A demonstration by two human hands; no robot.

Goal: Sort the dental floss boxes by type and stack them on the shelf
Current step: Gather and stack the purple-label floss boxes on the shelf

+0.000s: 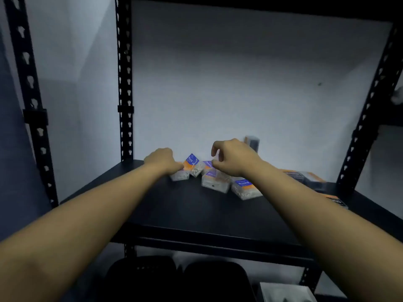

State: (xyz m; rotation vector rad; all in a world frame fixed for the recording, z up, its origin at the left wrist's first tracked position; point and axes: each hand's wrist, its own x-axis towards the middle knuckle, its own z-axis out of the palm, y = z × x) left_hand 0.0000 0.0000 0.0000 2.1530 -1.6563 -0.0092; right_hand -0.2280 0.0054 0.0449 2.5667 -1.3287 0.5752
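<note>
Several clear dental floss boxes with blue and orange labels lie in a loose row on the black shelf [174,210]. My left hand [162,161] lies over the leftmost clear box [180,175], fingers curled down on it. A tilted box marked Round [194,165] leans beside it. My right hand [232,158] hovers above the middle boxes [214,182], fingers loosely curled, holding nothing. Another Round box [245,188] lies under my right forearm. Dark boxes with orange trim [305,178] lie at the right, and one dark box [253,142] stands upright at the back.
Black perforated uprights [124,83] [370,105] frame the shelf against a white wall. A second dark box [338,201] lies near the right front edge. Below the shelf there are dark rounded shapes [178,277] and a pale container [285,293].
</note>
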